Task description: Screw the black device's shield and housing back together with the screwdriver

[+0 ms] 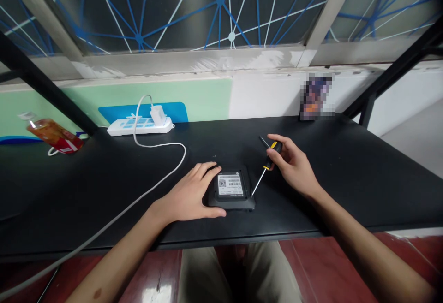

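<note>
A black box-shaped electronic device (212, 203) lies flat on the desk, its white label (231, 186) with a printed code facing up. My left hand (194, 192) grips it from the left, fingers at the far-left corner and thumb along the near edge. In my right hand (292, 163) is a screwdriver (266, 167) with a black and yellow handle, held at a slant. Its tip meets the device's near-right corner; any screw there is too small to see. A thin dark rod (264, 141) also sticks out beside my right fingers. One tiny screw-like piece (214, 156) lies beyond the device.
On the black desk (221, 137), a white power strip (138, 126) with a plugged-in charger (158, 115) stands by the wall. Its white cable (166, 178) runs past my left arm. A drink bottle (57, 134) is far left; a pixelated phone-like object (313, 98) leans at back right.
</note>
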The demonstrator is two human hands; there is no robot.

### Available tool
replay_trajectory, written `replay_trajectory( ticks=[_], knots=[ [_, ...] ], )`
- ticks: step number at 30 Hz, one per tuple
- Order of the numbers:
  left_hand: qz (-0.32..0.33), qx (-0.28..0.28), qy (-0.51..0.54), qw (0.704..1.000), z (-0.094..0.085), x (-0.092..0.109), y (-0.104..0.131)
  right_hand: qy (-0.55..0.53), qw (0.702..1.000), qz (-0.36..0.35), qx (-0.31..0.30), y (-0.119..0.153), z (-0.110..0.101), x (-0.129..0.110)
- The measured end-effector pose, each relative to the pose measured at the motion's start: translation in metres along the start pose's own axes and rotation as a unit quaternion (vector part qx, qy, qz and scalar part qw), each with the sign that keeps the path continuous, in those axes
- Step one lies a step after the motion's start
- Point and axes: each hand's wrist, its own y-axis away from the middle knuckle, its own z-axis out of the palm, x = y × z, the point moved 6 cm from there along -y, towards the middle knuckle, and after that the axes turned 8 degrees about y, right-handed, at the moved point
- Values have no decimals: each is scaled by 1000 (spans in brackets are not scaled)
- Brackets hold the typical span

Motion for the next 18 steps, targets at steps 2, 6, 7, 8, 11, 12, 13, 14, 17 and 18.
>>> replay_trajectory(
  ticks=[2,6,7,8,11,12,13,14,17,18],
  knots=[
    [1,-1,-4,1000,0,0,0,-9,1000,4,2,-1,-1,1],
    [4,7,-5,1000,-1,2,1,-73,996,10,53,-3,-3,2],
    [3,9,-4,1000,-1,2,1,-93,993,10,73,-5,-4,3],
    [1,12,-4,1000,-1,2,1,-110,990,10,91,-7,-3,3],
    [-7,16,-7,1000,-1,3,0,-137,984,-5,111,-16,6,3],
    [-9,17,-9,1000,-1,3,0,-140,984,-13,107,-20,12,3],
    [-10,18,-11,1000,-1,3,0,-139,984,-18,106,-24,17,3],
    [-9,19,-14,1000,-1,3,0,-139,985,-16,99,-29,24,4],
    [-2,22,-20,1000,-1,3,0,-142,985,-13,95,-39,42,4],
    [-1,23,-22,1000,-1,3,0,-139,986,-13,92,-42,48,4]
  ],
)
